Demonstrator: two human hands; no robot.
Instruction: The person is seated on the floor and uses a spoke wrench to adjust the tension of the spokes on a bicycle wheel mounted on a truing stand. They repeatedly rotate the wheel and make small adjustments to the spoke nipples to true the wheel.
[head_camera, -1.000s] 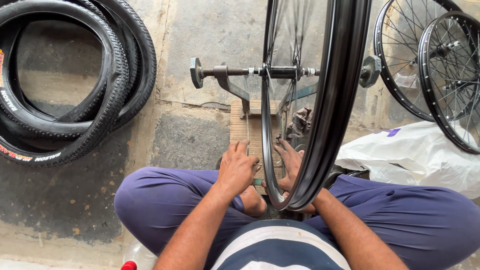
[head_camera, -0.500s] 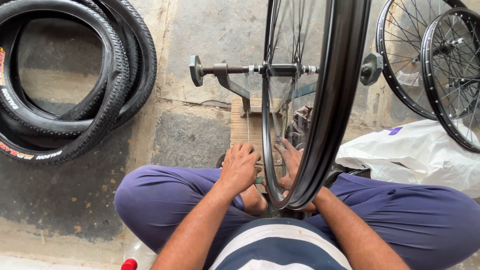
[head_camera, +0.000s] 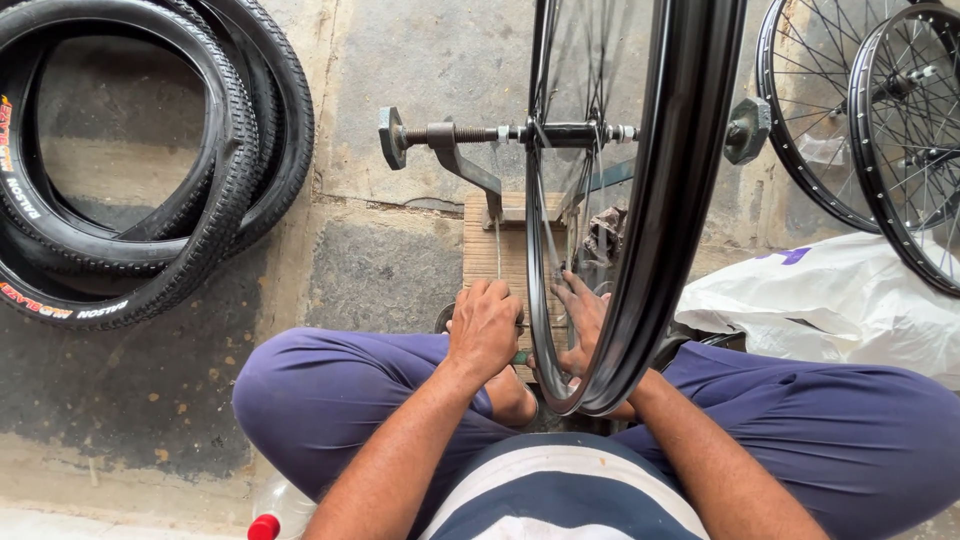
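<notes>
A person is sitting cross-legged on the stone floor (head_camera: 400, 60), and a black bicycle wheel (head_camera: 660, 200) is standing upright on edge right in front of them, its axle (head_camera: 560, 133) carried in a metal stand (head_camera: 470, 165) on a small wooden block (head_camera: 490, 250). The lowest part of the wheel's rim is sitting between the person's knees.

The left hand (head_camera: 485, 325) is curling into a loose fist on the left side of the wheel, just beside the rim's lower part, with its fingers closing around something small and greenish that is too hidden to tell. The right hand (head_camera: 583, 318) is lying inside the wheel, behind the spokes, with its fingers spreading flat and pointing away from the person; whether it is gripping anything I cannot tell, as the rim is covering most of it.

Well to the left of the wheel, two knobby black tyres (head_camera: 150, 170) are lying on the floor. To the right of the wheel, a white plastic bag (head_camera: 830, 310) is resting near the person's knee, and beyond it more spoked wheels (head_camera: 870, 130) are leaning. A clear bottle with a red cap (head_camera: 268, 520) is standing by the person's left thigh, well apart from the wheel.
</notes>
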